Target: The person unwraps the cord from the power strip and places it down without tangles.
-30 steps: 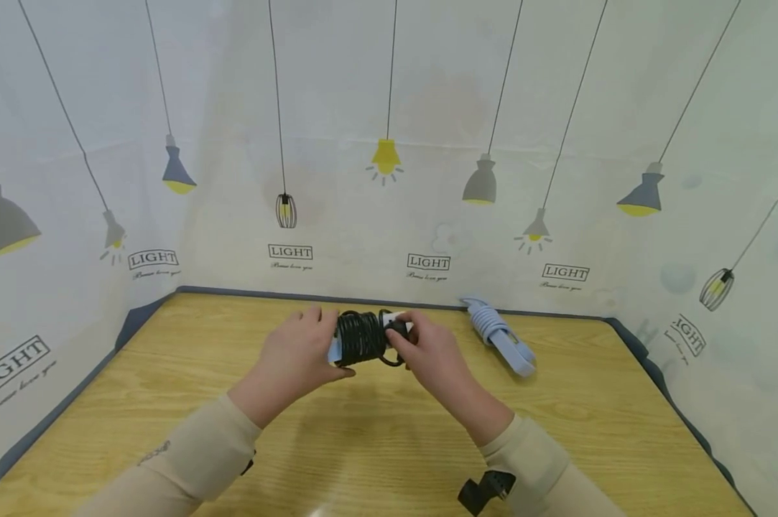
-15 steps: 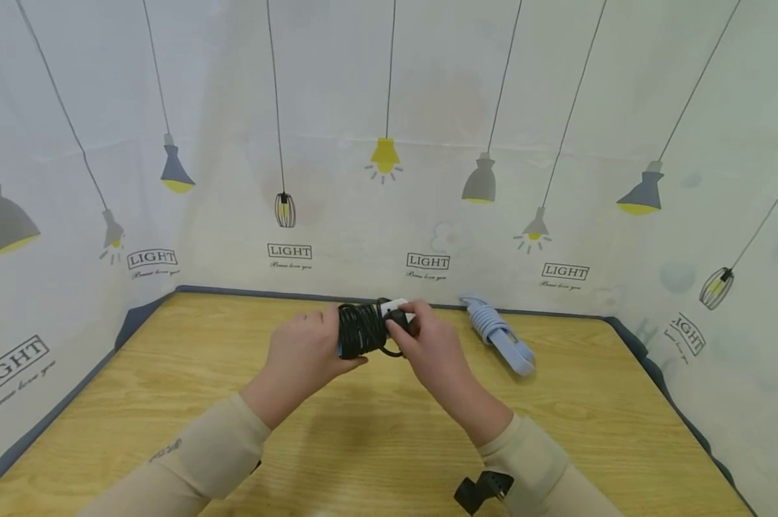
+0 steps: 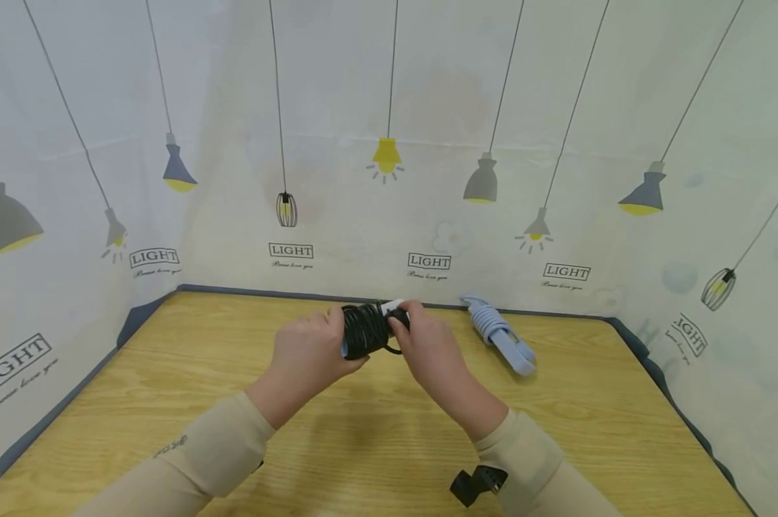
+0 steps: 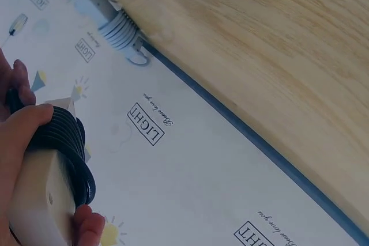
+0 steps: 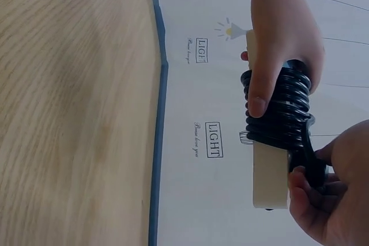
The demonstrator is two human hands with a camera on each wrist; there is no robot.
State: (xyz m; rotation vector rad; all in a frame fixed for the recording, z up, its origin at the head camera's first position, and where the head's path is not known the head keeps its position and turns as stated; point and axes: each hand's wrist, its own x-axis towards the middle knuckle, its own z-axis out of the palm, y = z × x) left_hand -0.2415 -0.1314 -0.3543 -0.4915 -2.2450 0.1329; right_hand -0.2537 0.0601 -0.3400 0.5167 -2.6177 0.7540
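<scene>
A white power strip (image 5: 270,177) is held up over the table, its black cord (image 3: 364,332) wound round its middle in many turns. My left hand (image 3: 311,348) grips one end of the strip, and its thumb lies over the coils in the right wrist view. At the other end, my right hand (image 3: 430,348) pinches the black plug (image 5: 314,170) of the cord between thumb and fingers. A short loop of cord hangs beside the plug. In the left wrist view, the bare end of the strip (image 4: 37,197) faces the camera.
A light blue power strip (image 3: 514,352) with its own cord wound round it lies at the back right of the wooden table (image 3: 363,445). Behind the table rises a white backdrop (image 3: 337,172) printed with lamps. A black device (image 3: 479,485) is at my right wrist.
My left hand has moved slightly right and closed further round the strip. The strip has tilted, its right end higher. My right hand keeps its pinch on the plug.
</scene>
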